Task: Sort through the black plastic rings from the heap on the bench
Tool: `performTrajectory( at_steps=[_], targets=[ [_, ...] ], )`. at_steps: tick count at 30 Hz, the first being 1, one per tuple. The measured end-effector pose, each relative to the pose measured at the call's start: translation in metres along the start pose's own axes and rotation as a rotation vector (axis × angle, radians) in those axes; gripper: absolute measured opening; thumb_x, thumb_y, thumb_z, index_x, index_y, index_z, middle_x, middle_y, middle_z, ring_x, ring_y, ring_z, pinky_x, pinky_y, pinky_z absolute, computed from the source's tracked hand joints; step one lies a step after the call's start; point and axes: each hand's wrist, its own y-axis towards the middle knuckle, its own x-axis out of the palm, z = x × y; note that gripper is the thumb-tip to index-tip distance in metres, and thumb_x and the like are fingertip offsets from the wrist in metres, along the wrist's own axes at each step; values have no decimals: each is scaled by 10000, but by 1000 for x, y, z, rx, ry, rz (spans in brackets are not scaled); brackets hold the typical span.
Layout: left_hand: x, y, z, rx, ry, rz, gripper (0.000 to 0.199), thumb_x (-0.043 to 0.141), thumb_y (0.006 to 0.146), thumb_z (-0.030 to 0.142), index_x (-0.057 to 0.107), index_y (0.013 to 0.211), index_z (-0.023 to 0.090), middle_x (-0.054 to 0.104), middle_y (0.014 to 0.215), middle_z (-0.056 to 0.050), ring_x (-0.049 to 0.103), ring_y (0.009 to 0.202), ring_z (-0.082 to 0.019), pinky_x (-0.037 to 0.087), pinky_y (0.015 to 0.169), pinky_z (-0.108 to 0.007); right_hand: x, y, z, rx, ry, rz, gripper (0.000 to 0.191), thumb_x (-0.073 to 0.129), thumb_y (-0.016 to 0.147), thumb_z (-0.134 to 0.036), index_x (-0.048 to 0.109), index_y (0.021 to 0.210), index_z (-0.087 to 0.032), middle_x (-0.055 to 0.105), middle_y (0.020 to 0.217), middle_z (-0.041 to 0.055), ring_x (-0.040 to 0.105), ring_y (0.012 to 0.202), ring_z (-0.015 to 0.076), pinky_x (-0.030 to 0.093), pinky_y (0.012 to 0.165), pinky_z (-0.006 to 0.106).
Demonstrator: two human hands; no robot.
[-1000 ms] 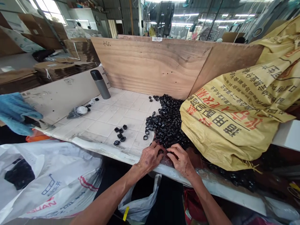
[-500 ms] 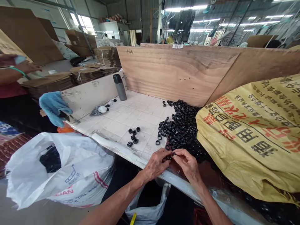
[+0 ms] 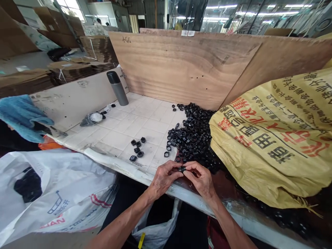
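Between the fingertips of both hands is a small black ring-shaped part [image 3: 182, 169], partly covered by the fingers. My left hand [image 3: 165, 176] pinches it from the left, thumb below and fingers above. My right hand [image 3: 199, 177] grips the other side in the same way. Both hands are over the table's front edge. Just beyond them spreads a big pile of black plastic rings [image 3: 193, 138]. A few loose rings lie at its left side. Farther left, several black pieces [image 3: 137, 149] form a small cluster on the tabletop.
A yellow woven sack [image 3: 272, 138] lies against the pile on the right. Wooden boards [image 3: 176, 65] wall the table's back. A grey flask [image 3: 118, 89] stands at the back left corner. A blue towel [image 3: 23, 116] hangs over the left side, above a white sack [image 3: 64, 197].
My hands have come together on the black part, which now sits between both sets of fingertips. The camera view has shifted, and the person at the left is out of view.
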Motion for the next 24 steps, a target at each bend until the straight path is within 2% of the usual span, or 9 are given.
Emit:
performTrajectory(
  at_steps=[5, 10, 15, 19, 24],
  targets=[
    [-4, 0, 1, 65, 40, -35, 300, 696, 873, 321, 719, 1167, 263, 681, 1102, -80, 673, 1010, -221, 578, 888, -352, 2, -3, 4, 24, -59, 12, 170, 709, 847, -310, 699, 999, -236, 724, 950, 44, 690, 813, 199, 576, 746, 309],
    [-4, -1, 5, 60, 22, -55, 280, 673, 891, 282, 702, 1168, 254, 666, 1129, -73, 676, 1006, -213, 578, 893, -355, 2, -5, 5, -22, -76, 22, 288, 695, 860, -291, 667, 1144, -251, 713, 991, 47, 685, 821, 195, 581, 750, 315],
    [-4, 0, 7, 41, 36, -49, 240, 687, 880, 283, 706, 1113, 228, 673, 1078, -65, 676, 983, -203, 576, 876, -332, 2, -5, 5, -82, -118, -12, 185, 649, 895, -250, 666, 1080, -255, 686, 991, 53, 661, 852, 201, 560, 772, 332],
    [-6, 1, 3, 83, 83, -36, 221, 706, 872, 272, 711, 1088, 226, 681, 1049, -58, 665, 976, -194, 556, 887, -326, 2, -5, 4, -101, -110, -9, 155, 653, 887, -229, 666, 1040, -252, 685, 1000, 52, 659, 911, 213, 551, 815, 334],
    [-6, 1, -2, 116, 4, -57, 213, 730, 858, 271, 715, 1063, 213, 676, 1048, -68, 659, 997, -206, 543, 913, -346, 2, -7, 4, -46, -111, -2, 181, 685, 868, -264, 664, 1046, -241, 687, 930, 31, 660, 796, 184, 551, 725, 286]
  ],
)
